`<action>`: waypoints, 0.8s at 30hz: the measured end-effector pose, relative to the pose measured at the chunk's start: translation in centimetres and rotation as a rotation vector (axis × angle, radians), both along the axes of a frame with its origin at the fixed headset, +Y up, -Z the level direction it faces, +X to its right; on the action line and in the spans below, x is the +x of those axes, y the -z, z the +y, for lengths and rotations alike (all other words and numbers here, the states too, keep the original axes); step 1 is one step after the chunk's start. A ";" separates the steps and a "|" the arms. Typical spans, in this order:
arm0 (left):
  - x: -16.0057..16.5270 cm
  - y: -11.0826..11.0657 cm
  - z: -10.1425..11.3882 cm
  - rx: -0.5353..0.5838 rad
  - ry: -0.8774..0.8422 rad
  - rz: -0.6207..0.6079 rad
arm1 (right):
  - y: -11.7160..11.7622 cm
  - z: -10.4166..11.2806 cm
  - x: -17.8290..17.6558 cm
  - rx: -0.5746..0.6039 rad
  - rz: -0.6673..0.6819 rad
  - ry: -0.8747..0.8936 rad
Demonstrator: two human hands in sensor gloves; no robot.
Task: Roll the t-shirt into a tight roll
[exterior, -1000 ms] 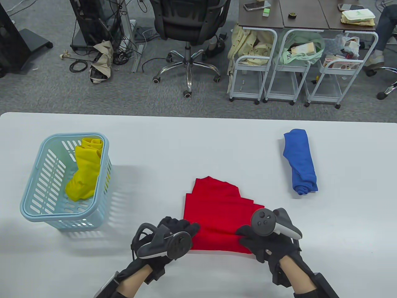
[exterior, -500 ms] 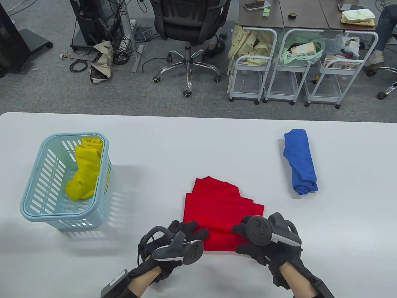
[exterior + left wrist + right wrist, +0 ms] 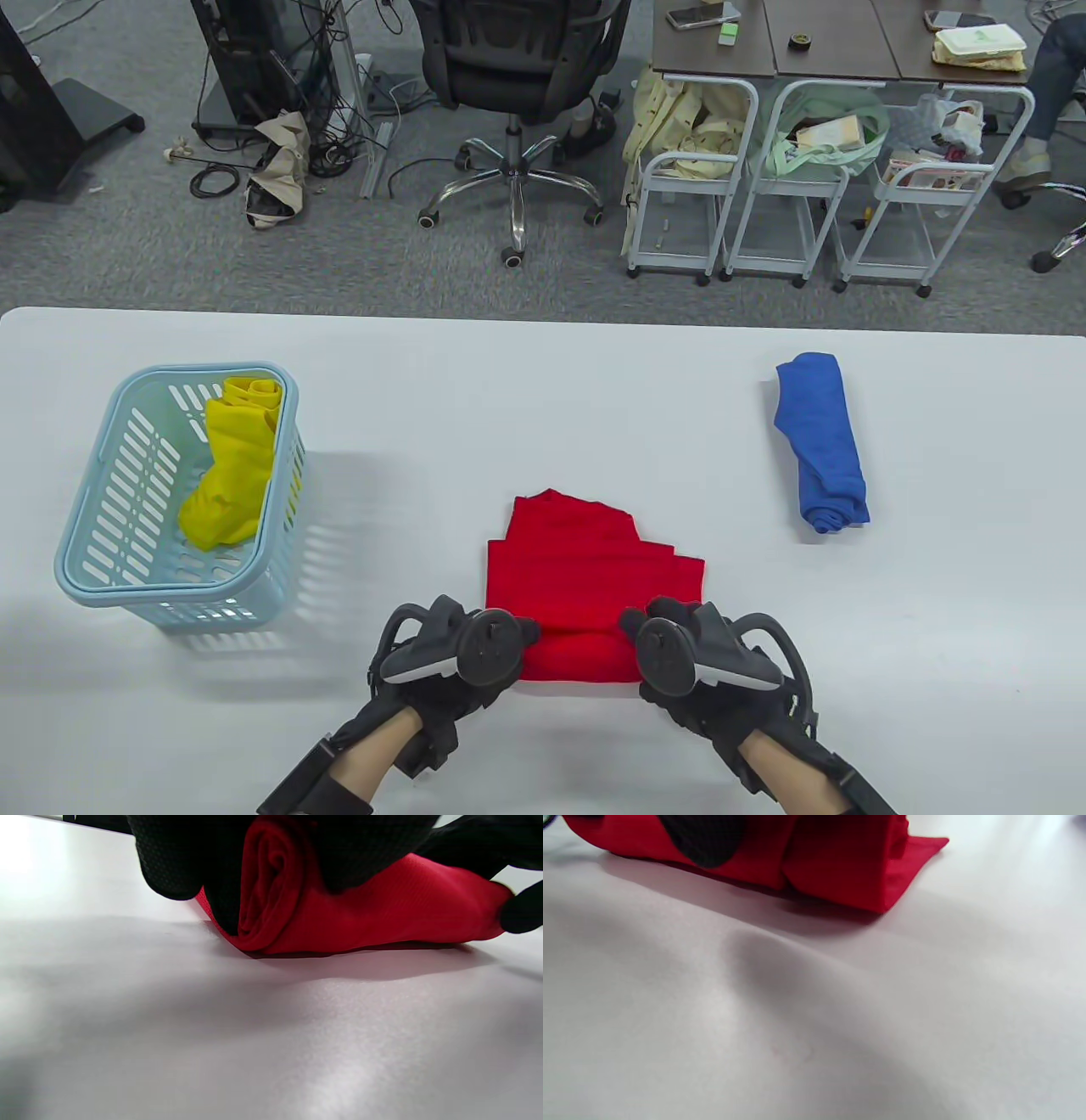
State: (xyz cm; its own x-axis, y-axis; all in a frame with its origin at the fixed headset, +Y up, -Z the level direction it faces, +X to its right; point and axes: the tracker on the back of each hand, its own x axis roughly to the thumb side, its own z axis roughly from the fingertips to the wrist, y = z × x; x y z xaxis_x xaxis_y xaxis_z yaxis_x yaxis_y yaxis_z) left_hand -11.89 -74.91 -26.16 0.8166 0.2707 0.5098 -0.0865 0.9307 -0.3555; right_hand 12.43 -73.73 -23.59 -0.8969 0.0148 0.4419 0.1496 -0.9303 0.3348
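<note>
- Across the white counter (image 3: 543,399), three garments are seen: the red t-shirt (image 3: 585,560) near the front edge at the middle, a blue rolled shirt (image 3: 821,446) well apart to the right, and a yellow shirt (image 3: 229,463) lying in a light-blue basket (image 3: 93,552) on the left.
- At the near hem of the red t-shirt, a short roll is already formed; its spiral end is shown plainly in the left wrist view, while the far, folded part is laid flat on the counter.
- The step in hand is judged to be the early part of the rolling: only the first turns are made, and most of the cloth is not yet wound.
- The left hand (image 3: 458,658) is curled round the left end of the roll, its fingers (image 3: 169,861) wrapped over the top, so that grip is closed on the cloth.
- The right hand (image 3: 696,662) is set on the right end, with a fingertip (image 3: 704,840) pressed on the red cloth; its fingers appear curled over the roll too.
- Next, an even forward turn by both hands is called for, with the roll kept pressed down so that slack and a skewed, cone-shaped end are avoided.
</note>
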 end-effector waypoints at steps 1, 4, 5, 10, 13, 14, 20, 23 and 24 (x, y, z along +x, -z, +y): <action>-0.3 0.3 -0.1 -0.047 -0.046 0.011 | -0.2 0.0 -0.3 0.008 0.018 0.000; -1.2 0.9 -0.5 -0.152 -0.151 0.044 | -0.1 -0.9 -0.9 0.009 0.020 -0.052; -1.4 1.1 -0.6 -0.170 -0.175 0.060 | 0.1 -1.3 -0.9 -0.004 0.018 -0.058; -0.8 0.2 -0.2 -0.029 -0.083 0.087 | 0.7 -1.1 -0.7 -0.057 0.012 0.020; 0.3 -1.0 0.2 0.146 0.089 0.006 | 0.8 -1.1 0.0 -0.148 0.009 0.120; 0.8 -1.4 0.3 0.176 0.125 -0.012 | 1.0 -1.1 0.5 -0.197 0.003 0.170; 2.5 -2.4 -0.3 0.297 0.313 -0.096 | 1.8 -1.4 2.1 -0.316 -0.057 0.296; 2.3 -1.8 -0.2 0.272 0.269 -0.067 | 1.4 -0.6 1.7 -0.170 -0.103 0.192; 2.1 -1.5 0.0 0.207 0.204 -0.049 | 1.2 -0.2 1.5 -0.074 -0.115 0.111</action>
